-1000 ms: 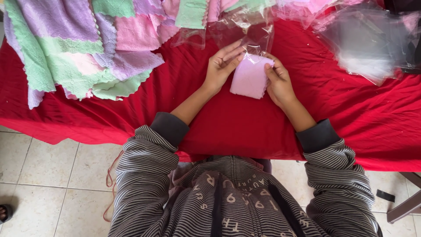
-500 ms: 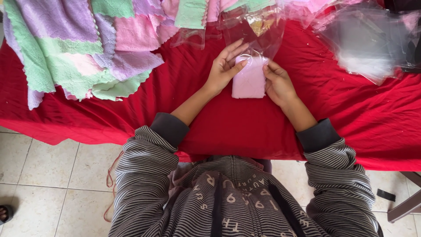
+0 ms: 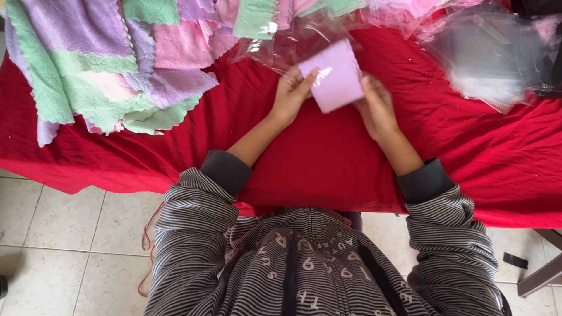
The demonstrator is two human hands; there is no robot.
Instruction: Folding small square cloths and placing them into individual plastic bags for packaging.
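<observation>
Watching feed: small folded pink-lilac square cloth (image 3: pixel 338 76) sits between both hands, tilted, long axis up-left. Left hand (image 3: pixel 291 95) fingers clamped on left edge, right hand (image 3: pixel 377 106) fingers clamped on right edge. Clear plastic bag (image 3: pixel 281 44) just beyond fingertips.

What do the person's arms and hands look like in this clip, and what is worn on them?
Both arms wear a knit top with fine grey and dark stripes, ending in plain dark grey ribbed cuffs pushed up the forearms. The left hand and right hand are bare: no gloves, and no rings or watch can be seen. Pale letter and number shapes mark the top's front.
</observation>
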